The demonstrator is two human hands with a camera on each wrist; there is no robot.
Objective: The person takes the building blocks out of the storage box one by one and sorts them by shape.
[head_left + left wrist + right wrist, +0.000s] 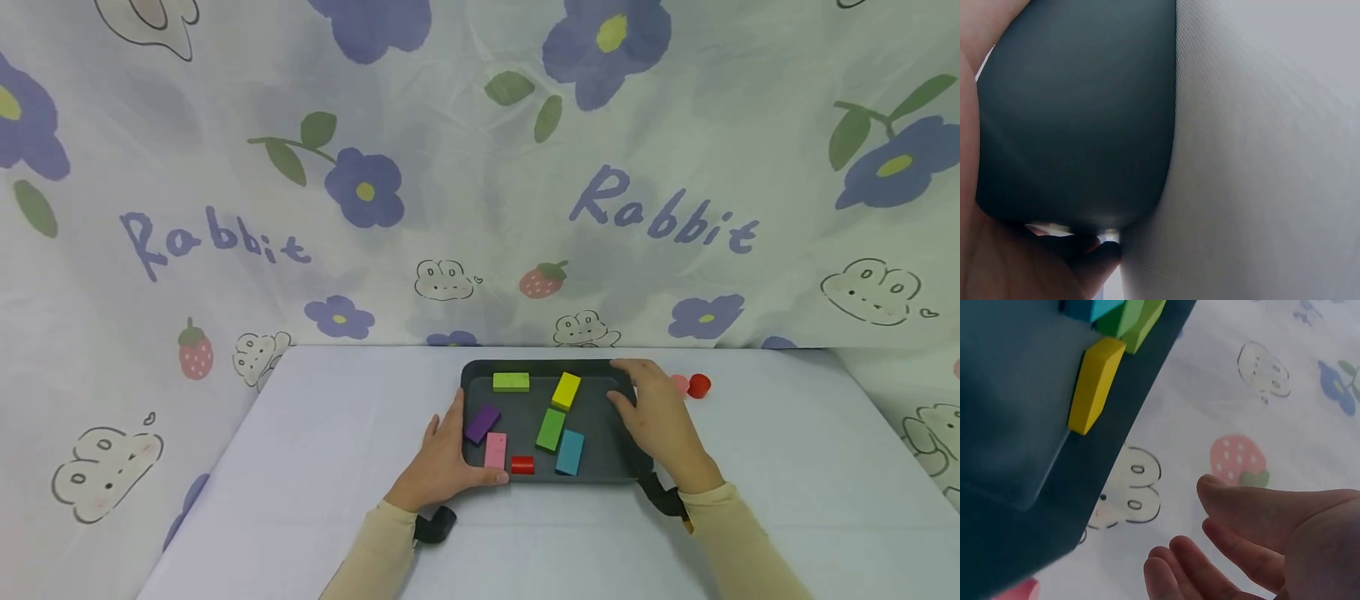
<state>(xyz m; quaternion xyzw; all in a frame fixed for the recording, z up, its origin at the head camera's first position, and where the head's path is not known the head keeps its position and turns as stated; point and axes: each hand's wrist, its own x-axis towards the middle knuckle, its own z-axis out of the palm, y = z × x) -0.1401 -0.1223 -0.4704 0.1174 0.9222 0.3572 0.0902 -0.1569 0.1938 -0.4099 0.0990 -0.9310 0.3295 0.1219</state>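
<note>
A dark grey rectangular tray holds several small coloured blocks. My left hand grips its near left corner, the thumb over the front rim and the fingers along the left side. In the left wrist view, the tray's dark outer wall fills much of the picture, with fingertips below it. My right hand is at the right end of the tray; in the right wrist view its relaxed fingers are apart from the rim and hold nothing. Inside lie yellow, green, blue, purple and pink blocks.
The tray also contains a lime block and a red cylinder. A red round piece and a pink one lie on the white table right of the tray. A patterned cloth hangs behind.
</note>
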